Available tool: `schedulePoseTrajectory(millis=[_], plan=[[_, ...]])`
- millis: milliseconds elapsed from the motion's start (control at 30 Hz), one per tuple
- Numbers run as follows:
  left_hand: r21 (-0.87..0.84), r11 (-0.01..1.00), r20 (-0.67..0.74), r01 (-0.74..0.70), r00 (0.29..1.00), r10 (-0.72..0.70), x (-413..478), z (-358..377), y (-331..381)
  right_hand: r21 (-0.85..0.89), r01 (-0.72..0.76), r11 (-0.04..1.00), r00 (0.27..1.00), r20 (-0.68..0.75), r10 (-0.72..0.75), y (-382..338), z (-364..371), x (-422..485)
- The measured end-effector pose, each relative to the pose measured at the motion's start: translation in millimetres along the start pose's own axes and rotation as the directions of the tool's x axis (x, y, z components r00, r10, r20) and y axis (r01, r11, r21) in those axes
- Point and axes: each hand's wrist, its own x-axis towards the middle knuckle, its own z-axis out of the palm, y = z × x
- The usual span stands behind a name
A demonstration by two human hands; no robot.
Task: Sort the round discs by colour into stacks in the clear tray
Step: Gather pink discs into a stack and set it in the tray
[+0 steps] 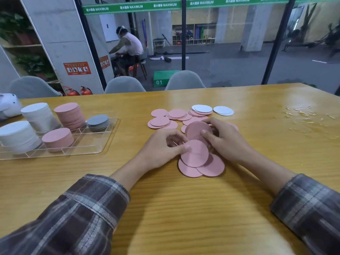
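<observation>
Pink discs | thin, light, probably slick; take by the rim | left hand pinches one edge | right hand grips several, tilted

Clear tray: left part cut by frame edge, near white stack clipped too. White object at far left blurred, half out of frame; we cannot name it. Right hand covers part of tilted pink discs and loose ones behind; we cannot count them. Left hand: fingertips tucked out of sight by front pink disc. Marks on tilted discs too small to read. Plaid sleeves cut by bottom edge.
</observation>
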Motion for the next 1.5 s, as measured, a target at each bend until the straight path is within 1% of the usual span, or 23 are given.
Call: schedulePoseTrajectory(millis=[67,133,200,300,367,433,500,600,633,667,733,767,800,833,933,1000,1133,1233,1300,1433,1500], plan=[[-0.114,0.993,-0.069,0.014,0.997,-0.022,1.5,-1.0,0.7,0.025,-0.021,0.999,0.999,0.027,0.020,-1.1,1.3,0.4],[-0.177,0.984,-0.139,0.024,0.989,-0.049,2.0,-0.3,2.3,0.059,-0.073,0.996,0.996,0.050,0.071,-0.4,3.0,1.9],[-0.197,0.980,-0.184,0.038,0.980,-0.075,2.9,2.1,1.4,0.099,-0.134,0.986,0.988,0.085,0.126,0.5,3.2,3.5],[-0.195,0.978,-0.223,0.069,0.968,-0.113,5.0,5.4,-1.6,0.168,-0.193,0.967,0.976,0.137,0.171,1.2,3.2,3.8],[-0.195,0.977,-0.236,0.085,0.963,-0.131,6.6,6.2,-2.4,0.208,-0.211,0.955,0.972,0.144,0.183,0.4,3.4,3.0],[-0.198,0.976,-0.244,0.093,0.959,-0.141,7.8,7.2,-1.8,0.219,-0.199,0.955,0.975,0.140,0.171,-1.9,3.8,2.4],[-0.191,0.977,-0.256,0.098,0.956,-0.146,8.2,8.9,-0.3,0.180,-0.154,0.971,0.983,0.129,0.132,-5.3,4.3,1.1],[-0.181,0.978,-0.261,0.100,0.954,-0.146,7.4,11.9,4.5,0.017,-0.036,0.999,0.993,0.110,0.034,-6.3,4.6,0.4],[-0.170,0.981,-0.263,0.094,0.955,-0.137,6.7,12.7,5.8,-0.018,-0.017,1.000,0.994,0.105,0.019,-5.2,4.6,0.8],[-0.133,0.988,-0.275,0.078,0.955,-0.112,6.0,13.4,6.7,-0.033,-0.009,0.999,0.995,0.099,0.012,-4.3,3.9,0.8],[0.020,1.000,-0.314,0.012,0.949,-0.005,4.3,13.5,8.2,-0.061,0.003,0.998,0.997,0.080,0.001,-1.0,2.5,1.4],[0.092,0.995,-0.311,-0.030,0.949,0.057,3.2,13.8,8.6,-0.089,0.013,0.996,0.998,0.063,-0.008,1.4,2.0,2.1],[0.136,0.988,-0.279,-0.067,0.955,0.104,1.9,15.0,8.9,-0.120,0.022,0.993,0.999,0.048,-0.017,3.2,1.3,2.4],[0.161,0.982,-0.216,-0.099,0.967,0.132,0.0,17.0,9.5,-0.144,0.027,0.989,0.999,0.035,-0.022,4.9,0.8,2.9],[0.266,0.950,0.019,-0.160,0.987,0.161,-5.2,24.1,10.0,-0.186,0.025,0.982,1.000,0.018,-0.022,7.6,0.8,4.7],[0.280,0.946,0.071,-0.165,0.986,0.151,-5.8,23.2,9.7,-0.198,0.025,0.980,1.000,0.013,-0.023,7.6,0.2,5.1],[0.209,0.970,0.081,-0.125,0.991,0.110,-6.2,14.6,11.6,-0.182,0.026,0.983,1.000,-0.003,-0.026,6.6,-1.2,4.0],[0.201,0.971,0.085,-0.132,0.989,0.117,-7.2,9.5,11.5,-0.137,0.026,0.990,1.000,-0.007,-0.027,3.5,-2.0,2.6],[0.194,0.972,0.064,-0.131,0.991,0.121,-6.2,5.4,9.2,-0.095,0.027,0.995,1.000,-0.011,-0.028,1.0,-3.0,1.4],[0.120,0.984,0.025,-0.133,0.991,0.131,-5.0,0.2,6.5,0.004,0.006,1.000,1.000,-0.018,-0.006,-3.3,-3.3,0.4],[0.097,0.987,-0.026,-0.126,0.991,0.130,-4.1,-1.3,6.7,0.042,-0.006,0.999,1.000,-0.014,0.006,-4.6,-2.3,0.3]])
